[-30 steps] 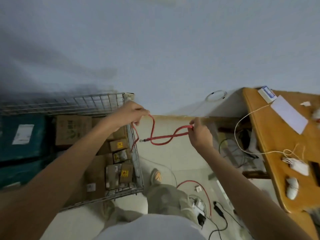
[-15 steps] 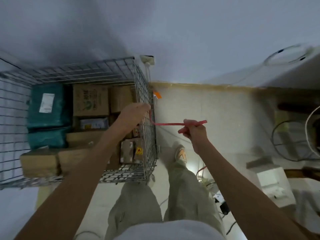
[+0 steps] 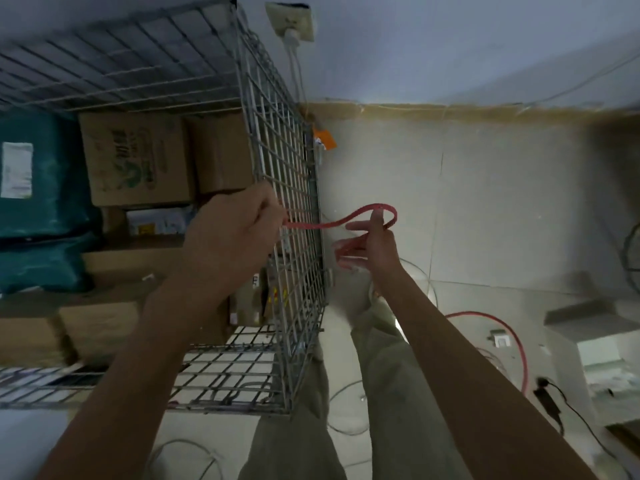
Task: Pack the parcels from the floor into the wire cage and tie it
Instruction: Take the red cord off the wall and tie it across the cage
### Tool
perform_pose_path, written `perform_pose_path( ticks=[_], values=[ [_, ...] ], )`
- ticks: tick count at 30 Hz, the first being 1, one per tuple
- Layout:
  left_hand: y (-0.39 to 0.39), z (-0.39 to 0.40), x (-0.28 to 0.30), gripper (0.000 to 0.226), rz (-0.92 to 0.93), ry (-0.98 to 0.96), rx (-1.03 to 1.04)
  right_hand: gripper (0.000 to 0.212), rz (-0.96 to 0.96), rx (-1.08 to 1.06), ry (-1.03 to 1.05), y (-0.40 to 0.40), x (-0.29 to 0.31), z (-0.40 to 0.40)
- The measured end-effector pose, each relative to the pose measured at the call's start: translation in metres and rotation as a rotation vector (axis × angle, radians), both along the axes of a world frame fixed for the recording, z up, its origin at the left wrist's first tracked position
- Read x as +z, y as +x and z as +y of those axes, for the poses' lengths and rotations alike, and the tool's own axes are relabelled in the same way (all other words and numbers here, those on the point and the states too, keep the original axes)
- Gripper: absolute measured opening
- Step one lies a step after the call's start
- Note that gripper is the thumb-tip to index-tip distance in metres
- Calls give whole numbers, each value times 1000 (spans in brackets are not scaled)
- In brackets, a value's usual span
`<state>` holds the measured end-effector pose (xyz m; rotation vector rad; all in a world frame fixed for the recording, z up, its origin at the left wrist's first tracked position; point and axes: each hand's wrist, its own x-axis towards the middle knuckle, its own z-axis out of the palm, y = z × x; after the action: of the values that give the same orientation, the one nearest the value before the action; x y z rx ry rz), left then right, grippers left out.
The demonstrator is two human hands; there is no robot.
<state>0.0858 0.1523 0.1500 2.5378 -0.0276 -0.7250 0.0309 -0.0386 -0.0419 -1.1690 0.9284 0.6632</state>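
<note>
Blur is softening the right hand (image 3: 375, 249), so we are not seeing clearly how its fingers are holding the red cord (image 3: 332, 224); the cord is looping over them. We are pinching the cord's other end with the left hand (image 3: 232, 233) at the side of the cage (image 3: 287, 161). Inside the cage, brown boxes (image 3: 138, 157) and green parcels (image 3: 41, 216) are lying packed, partly cut off at the left edge.

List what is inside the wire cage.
Inside the wire cage: brown cardboard boxes and teal bags, one with a white label. The left arm covers some smaller parcels; lower layers are hidden.
</note>
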Motion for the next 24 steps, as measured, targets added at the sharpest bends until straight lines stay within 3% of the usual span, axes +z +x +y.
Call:
perform_pose_path(
  ticks=[4,7,10,12,14,16,20,24],
  values=[
    [2,17,-14,45,-150,94,72,10,-44,-153,-142,7,-28,13],
    [5,30,-22,49,-215,145,0,22,83,-409,78,12,-38,25],
    [4,29,-23,33,-250,250,-170,31,274,-698,315,18,-37,37],
    [2,30,-26,44,-218,288,-221,26,318,-794,411,20,-35,48],
    [-1,34,-29,41,-254,307,-215,23,269,-711,367,15,-36,57],
    [-3,38,-31,34,-315,330,-186,40,206,-503,255,11,-38,59],
    [-4,42,-31,48,-339,303,-100,43,106,-77,35,3,-40,52],
    [-8,43,-32,56,-318,307,-113,44,118,-42,28,-11,-48,55]
  ],
)
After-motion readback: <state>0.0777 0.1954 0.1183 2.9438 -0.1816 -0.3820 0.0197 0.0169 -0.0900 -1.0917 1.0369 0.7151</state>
